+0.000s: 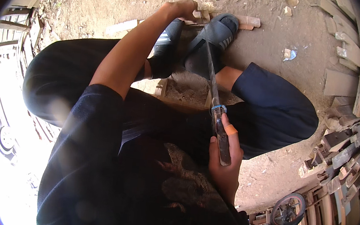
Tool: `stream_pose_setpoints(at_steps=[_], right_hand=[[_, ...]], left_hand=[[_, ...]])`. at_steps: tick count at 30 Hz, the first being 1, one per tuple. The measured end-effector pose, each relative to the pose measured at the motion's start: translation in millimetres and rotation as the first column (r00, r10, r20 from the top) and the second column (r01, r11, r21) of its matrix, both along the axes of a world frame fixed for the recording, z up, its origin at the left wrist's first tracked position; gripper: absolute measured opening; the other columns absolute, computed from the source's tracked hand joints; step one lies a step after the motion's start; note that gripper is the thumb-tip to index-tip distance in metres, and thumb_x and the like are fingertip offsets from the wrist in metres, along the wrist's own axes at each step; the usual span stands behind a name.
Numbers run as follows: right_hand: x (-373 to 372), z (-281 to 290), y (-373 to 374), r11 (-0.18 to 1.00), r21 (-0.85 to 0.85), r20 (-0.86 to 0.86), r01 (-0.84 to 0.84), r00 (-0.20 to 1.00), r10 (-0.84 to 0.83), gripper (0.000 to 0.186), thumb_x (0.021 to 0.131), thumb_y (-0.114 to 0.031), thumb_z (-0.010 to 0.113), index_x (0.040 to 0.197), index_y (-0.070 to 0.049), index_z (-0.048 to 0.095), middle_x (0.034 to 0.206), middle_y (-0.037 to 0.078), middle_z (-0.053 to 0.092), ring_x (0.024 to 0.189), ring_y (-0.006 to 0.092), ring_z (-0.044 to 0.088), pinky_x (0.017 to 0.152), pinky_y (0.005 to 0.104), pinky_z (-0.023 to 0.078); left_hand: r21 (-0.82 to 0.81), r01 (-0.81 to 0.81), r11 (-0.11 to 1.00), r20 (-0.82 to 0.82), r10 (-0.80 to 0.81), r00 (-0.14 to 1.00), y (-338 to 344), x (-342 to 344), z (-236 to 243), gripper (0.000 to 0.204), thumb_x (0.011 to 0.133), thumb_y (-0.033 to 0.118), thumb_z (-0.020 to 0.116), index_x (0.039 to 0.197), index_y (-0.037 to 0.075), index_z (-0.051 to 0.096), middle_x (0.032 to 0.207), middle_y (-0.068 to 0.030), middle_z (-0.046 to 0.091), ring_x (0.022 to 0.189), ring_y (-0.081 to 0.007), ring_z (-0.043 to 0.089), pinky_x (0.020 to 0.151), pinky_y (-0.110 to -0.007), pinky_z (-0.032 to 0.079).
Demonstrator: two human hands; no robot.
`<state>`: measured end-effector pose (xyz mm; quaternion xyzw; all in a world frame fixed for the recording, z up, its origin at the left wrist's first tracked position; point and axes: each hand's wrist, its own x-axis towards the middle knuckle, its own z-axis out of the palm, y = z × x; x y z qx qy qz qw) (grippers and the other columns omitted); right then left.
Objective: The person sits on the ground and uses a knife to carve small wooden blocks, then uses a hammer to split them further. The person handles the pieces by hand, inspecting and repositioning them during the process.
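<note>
My right hand (226, 161) is closed round the dark handle of a long, narrow-bladed machete (211, 67), a blue binding where handle meets blade. An orange band wraps one finger of that hand. The blade points away from me, its far end over my right sandal (221, 29). Stretched out past my feet, my left hand (183, 10) is closed on the end of a wooden piece (203, 16) on the ground; its fingertips are partly hidden. This wood runs behind the right sandal, and its reddish-brown end (249, 21) shows beyond. My left sandal (170, 34) is beside it.
I sit low, knees spread, on bare dirt (281, 70) scattered with chips and scraps. Stacked wood offcuts (339, 142) line the right side. A bicycle wheel (288, 211) stands at lower right. Wooden slats (16, 25) rise at far left, beside a bright opening.
</note>
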<state>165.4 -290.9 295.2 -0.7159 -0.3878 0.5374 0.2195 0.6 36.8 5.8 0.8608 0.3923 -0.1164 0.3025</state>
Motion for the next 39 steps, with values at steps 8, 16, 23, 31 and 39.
stream_pose_setpoints(at_steps=[8, 16, 23, 31, 39], right_hand=[[-3.1, -0.2, -16.7, 0.982, 0.175, 0.09, -0.075, 0.994, 0.059, 0.053, 0.088, 0.002, 0.053, 0.139, -0.005, 0.043, 0.111, 0.024, 0.062, 0.09, 0.0319, 0.068, 0.074, 0.0317, 0.05], [1.3, 8.9, -16.6, 0.999, 0.031, 0.041, -0.025, 0.999, 0.024, 0.052, 0.089, 0.0, 0.053, 0.139, -0.006, 0.042, 0.108, 0.025, 0.063, 0.091, 0.0322, 0.067, 0.075, 0.034, 0.049], [7.3, 17.8, -17.1, 0.999, -0.04, 0.027, 0.003, 1.0, -0.002, 0.053, 0.088, 0.001, 0.053, 0.139, -0.006, 0.042, 0.099, 0.022, 0.065, 0.078, 0.0253, 0.067, 0.067, 0.0325, 0.049], [7.2, 10.4, -19.7, 0.997, 0.07, 0.054, 0.013, 0.998, -0.017, 0.053, 0.088, 0.0, 0.054, 0.14, -0.005, 0.042, 0.091, 0.02, 0.066, 0.07, 0.0231, 0.066, 0.063, 0.0304, 0.048], [-3.3, 7.6, -7.8, 1.0, 0.015, 0.045, 0.002, 0.999, -0.002, 0.054, 0.088, 0.002, 0.054, 0.139, -0.005, 0.041, 0.099, 0.022, 0.066, 0.078, 0.0282, 0.068, 0.068, 0.0321, 0.05]], left_hand=[[-0.069, 0.024, 0.997, -0.119, -0.032, 0.992, 0.7, 5.7, 2.5, 0.059, 0.078, 0.047, 0.071, 0.112, -0.001, 0.065, 0.105, -0.0204, 0.067, 0.1, -0.0345, 0.064, 0.087, -0.041, 0.051], [0.174, 0.042, 0.984, -0.383, 0.028, 0.924, -49.6, 23.3, 2.1, 0.054, 0.081, 0.022, 0.055, 0.127, -0.005, 0.048, 0.126, -0.0224, 0.055, 0.118, -0.0329, 0.055, 0.104, -0.047, 0.034], [0.127, 0.037, 0.991, -0.383, 0.014, 0.924, -42.7, 26.0, 15.8, 0.071, 0.092, 0.053, 0.047, 0.126, -0.009, 0.044, 0.113, -0.0194, 0.065, 0.108, -0.0257, 0.063, 0.108, -0.05, 0.029], [0.146, -0.005, 0.989, -0.176, 0.031, 0.984, -30.9, 9.2, 7.9, 0.056, 0.085, 0.053, 0.059, 0.108, 0.002, 0.059, 0.1, -0.019, 0.068, 0.099, -0.0334, 0.065, 0.088, -0.043, 0.05], [0.126, -0.009, 0.992, -0.186, 0.032, 0.982, -32.2, 14.3, 10.4, 0.054, 0.084, 0.053, 0.059, 0.107, 0.003, 0.06, 0.1, -0.0174, 0.068, 0.096, -0.034, 0.065, 0.086, -0.041, 0.051]])
